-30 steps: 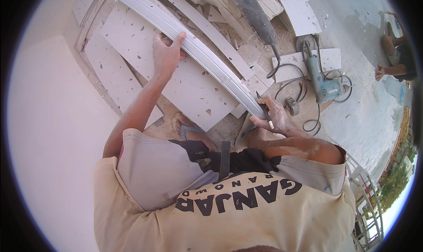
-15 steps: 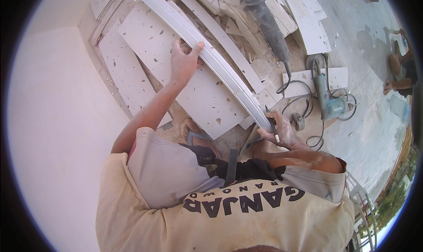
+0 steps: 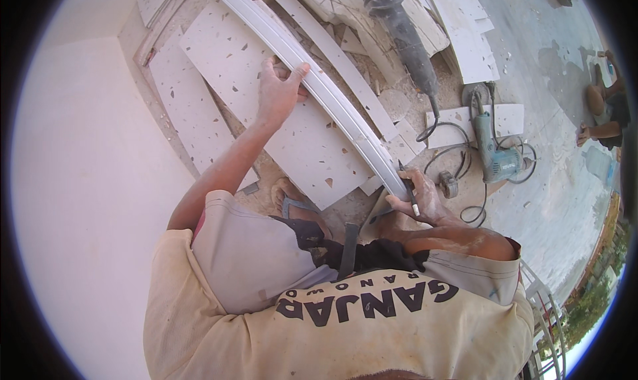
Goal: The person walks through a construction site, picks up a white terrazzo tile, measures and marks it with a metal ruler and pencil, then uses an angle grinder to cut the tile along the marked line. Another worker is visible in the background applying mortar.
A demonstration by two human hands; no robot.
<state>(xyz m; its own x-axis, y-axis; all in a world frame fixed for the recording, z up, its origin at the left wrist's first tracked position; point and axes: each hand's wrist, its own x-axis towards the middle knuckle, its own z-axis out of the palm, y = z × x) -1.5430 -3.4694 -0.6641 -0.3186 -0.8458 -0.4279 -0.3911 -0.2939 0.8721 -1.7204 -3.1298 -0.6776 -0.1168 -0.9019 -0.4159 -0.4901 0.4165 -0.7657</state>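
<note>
A long, grooved silver-white metal straightedge (image 3: 339,107) runs diagonally from the far left down to my right knee, above several white speckled tiles. My left hand (image 3: 278,99) is closed round its middle, thumb over the top face and fingers at the edge, partly hidden beneath. At the near end, my right hand (image 3: 430,200) holds a dark pencil (image 3: 413,199) with a pale end, and its fingers also touch the straightedge. Under the straightedge lies a large white speckled tile (image 3: 299,141), its near corner close to my sandalled foot (image 3: 296,204).
A dusty angle grinder (image 3: 409,44) lies at the back. To the right are a teal power tool (image 3: 495,147) with looped black cords and a tape measure (image 3: 448,184). White tile pieces (image 3: 458,31) pile beyond. A white wall (image 3: 80,181) rises left; another person (image 3: 605,107) crouches far right.
My hands, the straightedge and the pencil stay almost where they were. At the far right, the other person's hand has shifted slightly.
</note>
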